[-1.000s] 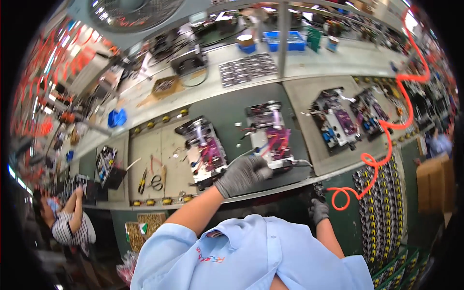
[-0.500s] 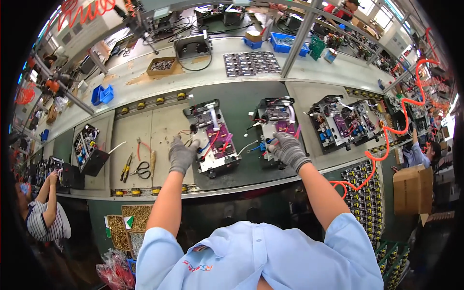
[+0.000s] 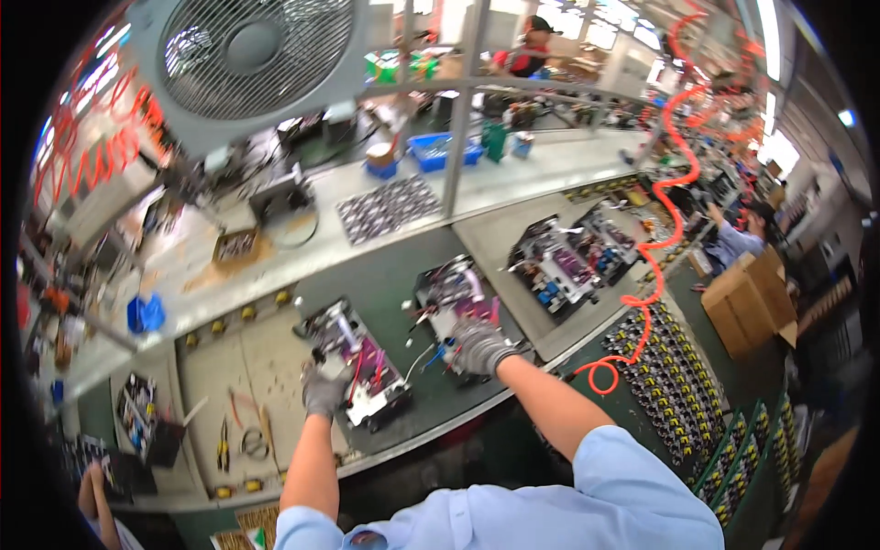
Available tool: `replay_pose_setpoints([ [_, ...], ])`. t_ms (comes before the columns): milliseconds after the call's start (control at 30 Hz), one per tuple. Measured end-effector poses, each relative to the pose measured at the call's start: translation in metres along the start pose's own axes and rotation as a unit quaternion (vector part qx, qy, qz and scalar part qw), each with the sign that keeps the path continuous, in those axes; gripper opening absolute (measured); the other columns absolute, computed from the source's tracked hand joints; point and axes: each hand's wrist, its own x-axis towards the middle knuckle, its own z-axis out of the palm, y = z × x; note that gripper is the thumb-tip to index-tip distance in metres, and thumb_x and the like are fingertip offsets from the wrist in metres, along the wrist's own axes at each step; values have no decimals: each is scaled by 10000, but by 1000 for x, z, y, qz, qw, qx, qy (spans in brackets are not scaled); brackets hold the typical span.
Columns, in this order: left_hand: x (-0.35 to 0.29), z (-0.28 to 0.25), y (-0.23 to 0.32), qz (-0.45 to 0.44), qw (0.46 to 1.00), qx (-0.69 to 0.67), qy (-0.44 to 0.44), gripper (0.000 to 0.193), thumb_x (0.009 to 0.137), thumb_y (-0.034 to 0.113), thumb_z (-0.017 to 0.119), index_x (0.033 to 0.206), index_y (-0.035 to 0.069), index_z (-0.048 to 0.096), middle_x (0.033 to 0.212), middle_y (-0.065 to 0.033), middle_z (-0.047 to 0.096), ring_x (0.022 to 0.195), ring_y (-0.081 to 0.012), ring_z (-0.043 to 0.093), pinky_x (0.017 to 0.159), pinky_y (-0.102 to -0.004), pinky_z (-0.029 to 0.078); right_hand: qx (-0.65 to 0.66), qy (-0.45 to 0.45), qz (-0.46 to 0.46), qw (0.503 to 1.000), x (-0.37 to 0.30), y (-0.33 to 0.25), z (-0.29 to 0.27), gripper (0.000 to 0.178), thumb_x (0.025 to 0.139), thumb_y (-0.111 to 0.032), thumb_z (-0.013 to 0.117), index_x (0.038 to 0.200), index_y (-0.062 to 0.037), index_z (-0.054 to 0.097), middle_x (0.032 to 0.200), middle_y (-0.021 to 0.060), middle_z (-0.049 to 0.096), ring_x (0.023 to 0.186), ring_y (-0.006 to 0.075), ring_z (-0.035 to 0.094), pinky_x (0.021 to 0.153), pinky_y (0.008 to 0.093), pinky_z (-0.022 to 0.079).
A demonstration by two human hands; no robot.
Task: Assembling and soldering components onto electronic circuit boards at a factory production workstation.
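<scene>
Several open-topped units lie along the bench (image 3: 211, 371), boards and wiring bared. At the lower left of the frame is a dark-cased unit (image 3: 137, 403); beside it lie pliers (image 3: 223, 446), scissors (image 3: 254, 444) and a wooden-handled tool (image 3: 266, 426), all out of the hands. Left of centre, the gloved left hand (image 3: 325, 390) is at the near left edge of the first purple-board unit (image 3: 359, 353), its fingers partly curled; whether they grip anything I cannot tell. At centre, the gloved right hand (image 3: 481, 346) covers the near part of the second purple-board unit (image 3: 447, 286), fingers bent and part-spread; any hold beneath them is hidden. Further right sits another pair of units, the nearer a blue-and-purple unit (image 3: 561, 266), with no hand of this person on it.

The two units at the hands seem well along: boards, pale ribbon cables and coloured wires are in place. What looks left is wiring and closing up: a white lead (image 3: 417, 361) lies loose between them, and no cover shows on either. Whether the plugs are seated cannot be told.

As for writing, none can be read: the fan (image 3: 252, 50) at upper left, the blurred boards and the carton (image 3: 747, 302) at right show no legible label or brand.
</scene>
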Motion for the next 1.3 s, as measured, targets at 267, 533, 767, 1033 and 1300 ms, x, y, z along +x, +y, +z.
replay_pose_setpoints([
  [267, 6, 5, -7, -51, 998, 14, -15, 1216, 656, 651, 775, 1501, -48, 250, 1460, -313, 416, 1353, -409, 437, 1135, -417, 350, -3, -67, 66, 996, -9, -14, -14, 778, 893, -609, 512, 1456, -77, 445, 1576, 185, 309, 1439, 339, 327, 1156, 490, 278],
  [533, -59, -33, -89, 47, 913, -404, 34, 379, 989, 319, 541, 1202, 10, 595, 973, -92, 670, 783, -171, 586, 694, -323, 486, 128, 210, -39, 968, -33, -29, -34, 439, 782, -358, 687, 1078, -35, 658, 1020, 189, 678, 903, 343, 667, 782, 455, 535],
  [767, -196, 36, -167, -18, 987, -61, -145, 284, 986, 276, 520, 942, 23, 639, 705, -38, 604, 638, -96, 548, 532, -277, 428, 379, 350, -162, 841, -222, -26, 8, 293, 787, -199, 687, 1041, -57, 649, 1005, 147, 651, 949, 347, 630, 835, 437, 517],
  [1033, -242, 124, -76, 32, 912, 105, -396, 268, 981, 257, 533, 964, 13, 641, 718, -40, 610, 642, -98, 553, 537, -274, 435, 330, 265, 550, 720, -512, 238, 224, 324, 801, -312, 643, 981, -51, 714, 980, 200, 698, 940, 347, 678, 829, 430, 533],
  [1300, -298, 175, 112, 103, 893, 154, -411, 254, 976, 238, 546, 987, 3, 643, 732, -42, 615, 646, -100, 558, 543, -271, 441, 279, 278, 767, 507, -711, 455, 365, 444, 860, -295, 677, 1272, -159, 582, 1204, 174, 608, 1133, 346, 584, 973, 429, 481],
])
